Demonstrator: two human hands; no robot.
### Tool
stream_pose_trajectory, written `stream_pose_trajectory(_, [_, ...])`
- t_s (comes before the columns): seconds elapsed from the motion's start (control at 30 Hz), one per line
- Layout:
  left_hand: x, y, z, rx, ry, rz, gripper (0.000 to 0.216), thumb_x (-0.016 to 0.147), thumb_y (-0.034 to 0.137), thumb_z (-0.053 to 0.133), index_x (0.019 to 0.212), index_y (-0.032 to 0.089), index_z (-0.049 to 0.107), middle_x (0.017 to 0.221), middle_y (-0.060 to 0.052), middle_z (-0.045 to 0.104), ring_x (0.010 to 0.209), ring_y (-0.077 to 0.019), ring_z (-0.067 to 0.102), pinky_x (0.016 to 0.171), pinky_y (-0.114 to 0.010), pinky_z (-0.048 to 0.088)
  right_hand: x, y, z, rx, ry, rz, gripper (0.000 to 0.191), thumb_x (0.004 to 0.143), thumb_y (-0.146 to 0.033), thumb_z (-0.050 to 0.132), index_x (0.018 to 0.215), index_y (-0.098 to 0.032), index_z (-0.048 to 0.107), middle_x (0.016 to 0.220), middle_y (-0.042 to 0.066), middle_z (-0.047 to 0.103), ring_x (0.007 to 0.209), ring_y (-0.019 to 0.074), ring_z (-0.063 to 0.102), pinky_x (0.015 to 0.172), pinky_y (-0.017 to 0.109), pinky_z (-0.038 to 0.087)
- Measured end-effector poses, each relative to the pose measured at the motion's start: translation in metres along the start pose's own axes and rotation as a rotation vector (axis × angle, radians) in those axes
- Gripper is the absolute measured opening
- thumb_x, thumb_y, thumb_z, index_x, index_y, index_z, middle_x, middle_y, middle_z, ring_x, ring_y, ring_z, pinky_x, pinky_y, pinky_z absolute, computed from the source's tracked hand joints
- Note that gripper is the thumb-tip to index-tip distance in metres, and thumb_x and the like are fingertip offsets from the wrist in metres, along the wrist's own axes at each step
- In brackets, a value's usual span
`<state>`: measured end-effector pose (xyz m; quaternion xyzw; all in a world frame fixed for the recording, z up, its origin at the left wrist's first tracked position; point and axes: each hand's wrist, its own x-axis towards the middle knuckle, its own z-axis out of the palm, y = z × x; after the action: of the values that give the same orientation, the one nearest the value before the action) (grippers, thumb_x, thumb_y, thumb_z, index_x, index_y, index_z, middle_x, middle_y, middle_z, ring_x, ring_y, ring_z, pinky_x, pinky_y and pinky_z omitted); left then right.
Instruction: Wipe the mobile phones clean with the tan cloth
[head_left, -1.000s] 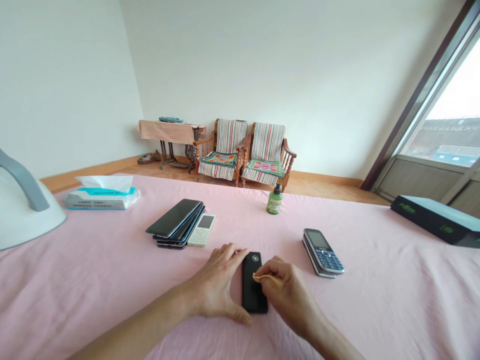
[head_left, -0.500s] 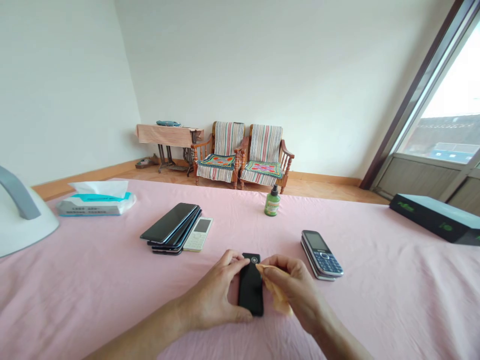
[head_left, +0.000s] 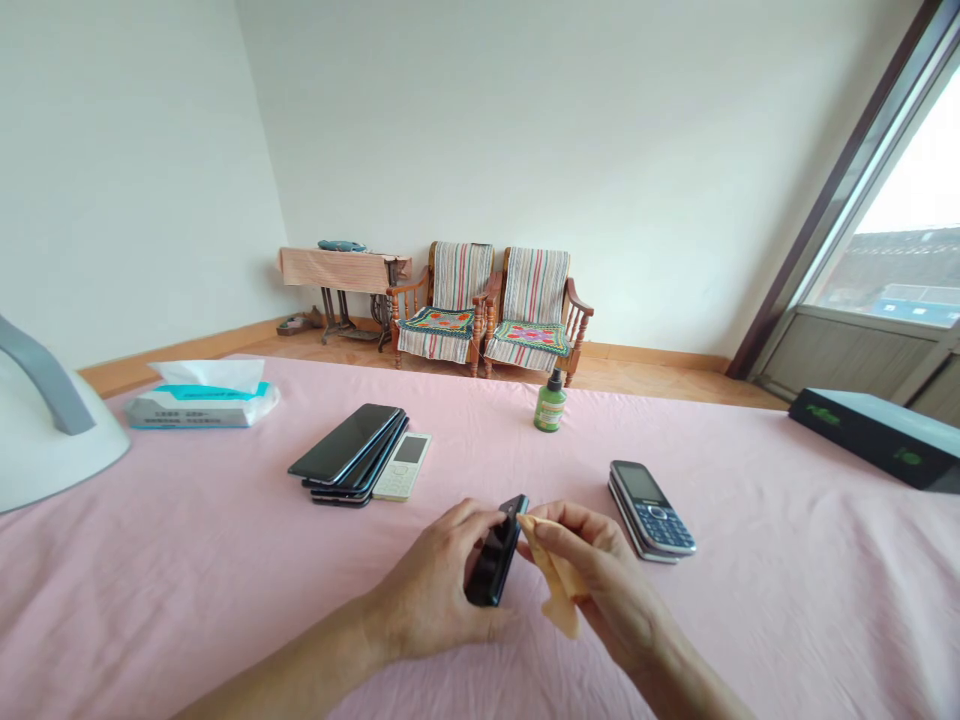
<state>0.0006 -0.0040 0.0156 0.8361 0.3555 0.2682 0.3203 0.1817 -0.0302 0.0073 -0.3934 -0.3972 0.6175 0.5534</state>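
A black mobile phone is tipped up on its edge in my left hand, whose fingers are along its left side and top. The thumb stretches out near its lower end. My right hand pinches a yellowish cloth close to the phone's upper right edge, and part of the cloth hangs below the fingers. To the right lies a small stack of keypad phones, the top one dark blue. On the left are a stack of dark smartphones and a white keypad phone beside it.
Further back on the pink tablecloth stands a green spray bottle. A tissue pack and a white appliance with a grey handle are at the left. A black box sits at the right edge.
My left hand has tilted the black phone up from lying flat. My right hand with the cloth has shifted slightly, and the whole view has moved a little.
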Motion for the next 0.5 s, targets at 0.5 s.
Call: stream_pose_trajectory(0.5, [0.011,-0.032,-0.012,-0.447,0.04,-0.365,0.035,0.074,0.037,0.061,0.095,0.01,0.066,0.075,-0.004,0.065,0.053,-0.0123,0.052,0.041,-0.019,0.033,0.007,0.006,-0.004,-0.263,0.099,0.022,0.03,0.065,-0.041,0.073,0.067,-0.012,0.065,0.054,-0.003,0.05,0.049,0.0067,0.039,0.046,0.019,0.026])
